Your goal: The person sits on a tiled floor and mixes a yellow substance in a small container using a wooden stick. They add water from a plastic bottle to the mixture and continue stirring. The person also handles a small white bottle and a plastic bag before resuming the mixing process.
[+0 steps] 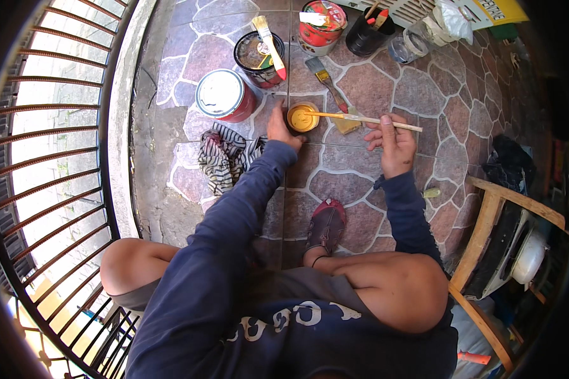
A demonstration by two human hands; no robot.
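My left hand (282, 127) is curled against the side of a small cup of yellow paint (303, 117) standing on the floor. Between the fingers and thumb of my right hand (396, 146) is a slim paintbrush (367, 119) with a pale handle, held nearly level. Its yellow-coated tip reaches into the cup. A flat brush (325, 80) with a dark, paint-stained head lies just beyond, its red end pointing toward the cup. Beside it, partly under the slim brush, is a small yellowish flat piece (346, 125) I cannot make out.
A lidded paint can (221, 95), an open can (253, 57) with a brush (269, 44) across it, a red can (321, 28), a black tool pot (368, 35) and a clear jar (408, 47) stand beyond. A striped rag (221, 158) lies left; a wooden frame (483, 221) stands right.
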